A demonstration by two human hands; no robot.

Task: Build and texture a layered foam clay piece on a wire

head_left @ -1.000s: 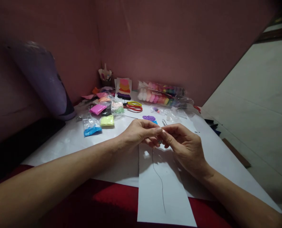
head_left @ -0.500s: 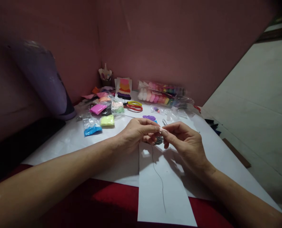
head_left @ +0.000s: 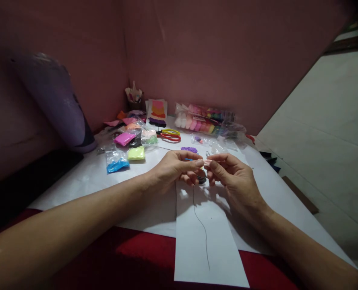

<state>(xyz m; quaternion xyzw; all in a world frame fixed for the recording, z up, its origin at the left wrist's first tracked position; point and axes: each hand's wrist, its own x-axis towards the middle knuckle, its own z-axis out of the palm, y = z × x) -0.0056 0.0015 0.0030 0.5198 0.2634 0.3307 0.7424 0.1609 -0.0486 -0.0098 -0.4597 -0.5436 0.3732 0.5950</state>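
My left hand [head_left: 175,169] and my right hand [head_left: 231,177] meet fingertip to fingertip above white paper [head_left: 205,237] on the table. Both are closed in a pinch around a small dark coil of thin wire [head_left: 201,177] held between them. A loose end of that dark wire [head_left: 200,221] trails down across the paper toward me. A purple flower-shaped piece [head_left: 189,150] lies just beyond my fingers, and a small silver object [head_left: 208,154] is next to it.
Bags of coloured clay lie at the back left: blue [head_left: 116,164], yellow-green [head_left: 136,153], pink [head_left: 124,138]. Red-and-yellow scissors [head_left: 169,135] and a long pack of clay colours [head_left: 207,121] sit by the pink wall. A purple cushion [head_left: 56,100] leans at left. Red cloth [head_left: 142,257] covers the near edge.
Both hands have shifted slightly away from me and the fingers have reworked their pinch; the dark coil shows more clearly under the fingertips. The wire tail stays on the paper.
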